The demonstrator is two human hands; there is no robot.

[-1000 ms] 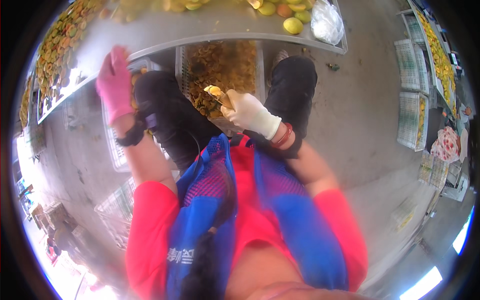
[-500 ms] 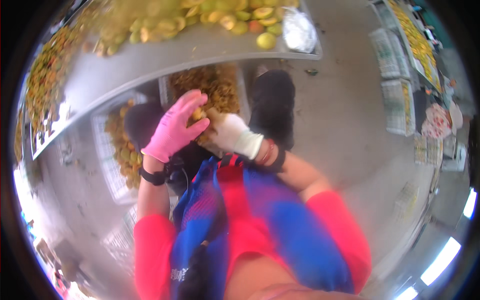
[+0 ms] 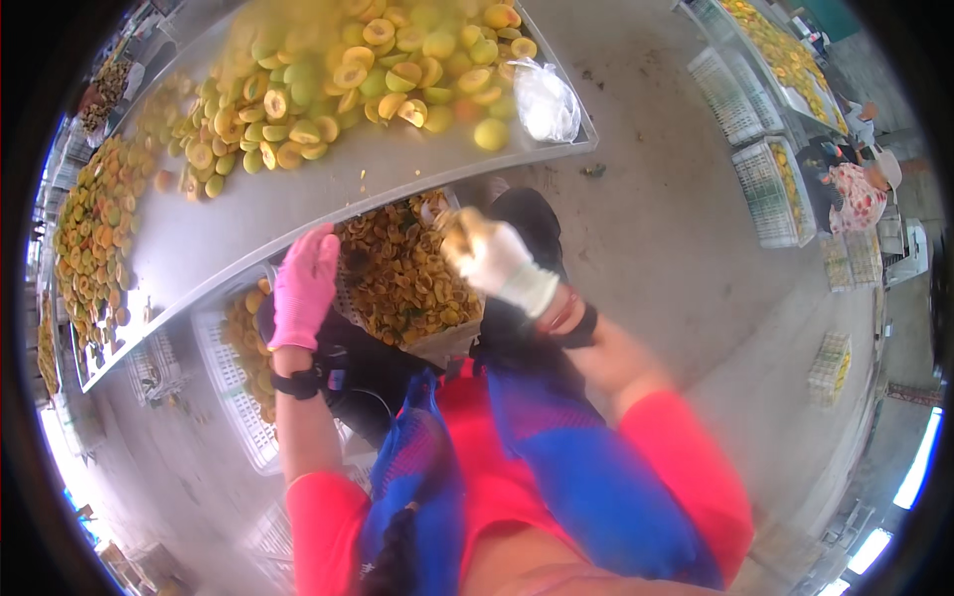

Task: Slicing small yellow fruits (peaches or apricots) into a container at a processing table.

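My left hand (image 3: 306,288), in a pink glove, is at the near edge of the metal table (image 3: 288,214), its fingers stretched upward; no fruit shows in it. My right hand (image 3: 502,263), in a white glove with brown-stained fingertips, is curled above the right side of a crate of brown fruit scraps (image 3: 407,283). Its fingers are closed and a little blurred, so what they grip cannot be made out. On the table lies a heap of halved yellow-green fruit (image 3: 348,74), like plums or peaches. One rounded fruit (image 3: 491,134) sits near the edge.
A white plastic crate of fruit (image 3: 238,372) stands by my left leg. A crumpled clear plastic bag (image 3: 547,102) lies at the table's right corner. More fruit (image 3: 99,219) is piled at the table's left. Stacked crates (image 3: 770,194) and a person in a flowered top (image 3: 857,197) are far right.
My hands have parted: the left went up and left to the table edge, the right moved right. The yellowish fruit piece between them no longer shows. The view now takes in more table.
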